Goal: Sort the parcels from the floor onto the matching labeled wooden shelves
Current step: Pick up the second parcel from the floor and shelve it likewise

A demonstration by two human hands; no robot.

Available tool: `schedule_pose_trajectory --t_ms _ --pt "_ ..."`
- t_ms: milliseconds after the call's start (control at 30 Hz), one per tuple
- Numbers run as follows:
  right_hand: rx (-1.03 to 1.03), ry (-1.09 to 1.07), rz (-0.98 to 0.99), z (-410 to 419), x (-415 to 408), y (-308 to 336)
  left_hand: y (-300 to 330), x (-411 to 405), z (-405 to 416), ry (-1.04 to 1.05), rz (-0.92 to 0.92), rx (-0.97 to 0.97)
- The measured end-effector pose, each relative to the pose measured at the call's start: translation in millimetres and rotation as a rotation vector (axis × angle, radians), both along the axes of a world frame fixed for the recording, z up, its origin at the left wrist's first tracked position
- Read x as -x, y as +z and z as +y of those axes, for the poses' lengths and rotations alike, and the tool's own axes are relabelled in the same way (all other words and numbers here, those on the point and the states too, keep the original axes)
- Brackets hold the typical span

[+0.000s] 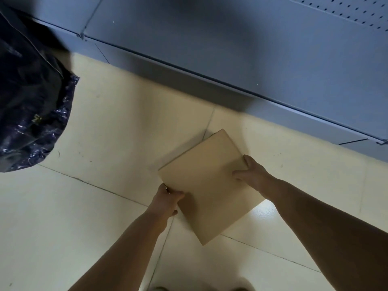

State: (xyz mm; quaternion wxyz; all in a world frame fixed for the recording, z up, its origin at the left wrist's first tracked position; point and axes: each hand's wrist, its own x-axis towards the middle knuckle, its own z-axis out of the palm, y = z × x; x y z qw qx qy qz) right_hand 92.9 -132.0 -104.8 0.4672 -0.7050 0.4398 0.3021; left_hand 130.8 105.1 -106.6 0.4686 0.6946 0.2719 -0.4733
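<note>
Here, at the bottom edge of the frame, two bare forearms reach up from the lower corners toward the centre. The left hand grips the lower-left edge of a plain cardboard parcel, thumb lying on its top face and the other fingers curled under the edge, clamped on the cardboard. The right hand holds the opposite, right-hand edge, thumb pressed on top and fingers wrapped around the side, likewise clamped on the parcel. The parcel is flat, tan and unmarked on its visible face, turned diagonally, held just right of the frame's centre above the cream tiled floor; its shadow falls on the tiles to its upper left. Farther off, in the left and upper left of the frame, a dark crinkled plastic bag stands on the floor. Beyond, a grey metal shelving base runs diagonally across the upper frame, with a perforated panel at upper right.
</note>
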Motion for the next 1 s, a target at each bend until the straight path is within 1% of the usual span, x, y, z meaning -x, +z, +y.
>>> schedule_pose_trajectory --t_ms 67,167,300,400,600,867,1000 --pt "-0.009 -0.021 0.005 1 2 2 5 -1 0 0.038 0.018 0.023" --pt "-0.013 -0.055 0.007 3 8 16 22 -2 -3 0.068 -0.002 0.063" --pt "-0.031 -0.11 -0.037 9 17 57 63 -6 -6 0.074 -0.077 0.107" --pt "-0.037 -0.096 -0.065 11 18 100 108 -11 -6 0.078 -0.12 0.128" --pt "-0.072 -0.098 -0.138 12 13 215 222 -27 -2 0.101 -0.18 0.14" --pt "-0.084 -0.172 -0.257 10 11 398 404 -44 -11 0.151 -0.284 0.187" --pt "-0.064 -0.214 -0.324 10 19 486 499 -44 -15 0.148 -0.334 0.242"
